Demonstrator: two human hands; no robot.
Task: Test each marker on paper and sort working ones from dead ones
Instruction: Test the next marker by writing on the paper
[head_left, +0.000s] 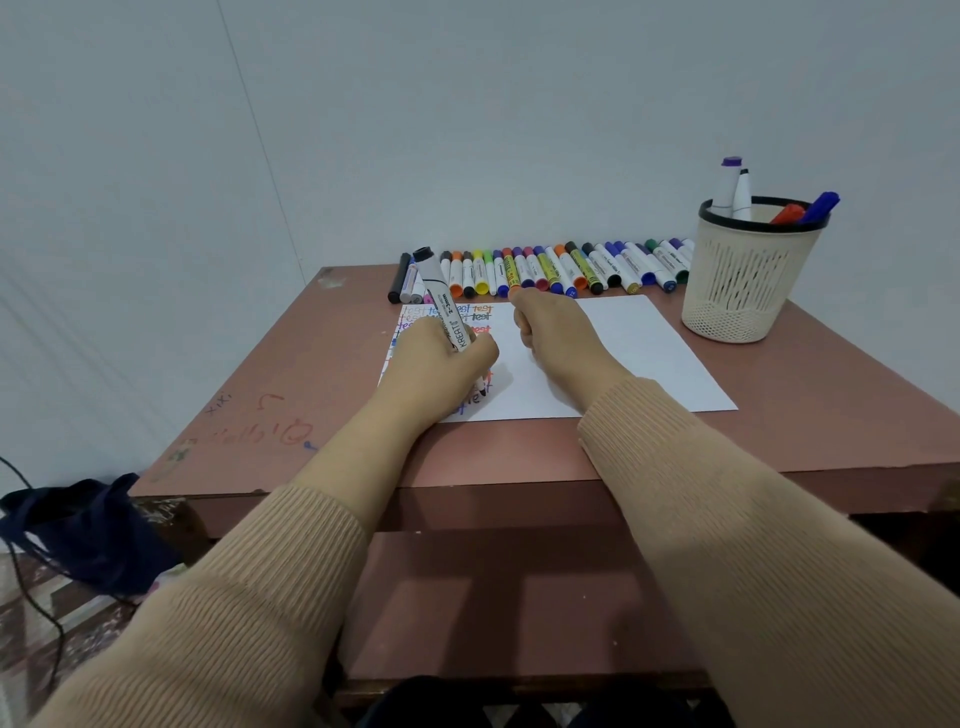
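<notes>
My left hand (439, 366) grips a white marker with black ends (440, 299), its tip down on the white paper (639, 353) near the sheet's lower left. Rows of coloured "test" words fill the left part of the paper. My right hand (553, 332) rests on the middle of the sheet as a fist with the fingers curled under; nothing shows in it. A long row of capped markers (545, 267) in many colours lies along the table's far edge, just beyond both hands.
A cream slotted pen cup (748, 280) with a black rim stands at the back right and holds several markers. The brown table (311, 415) carries scribbles at its left side. A dark bag (88, 530) and a cable lie on the floor to the left.
</notes>
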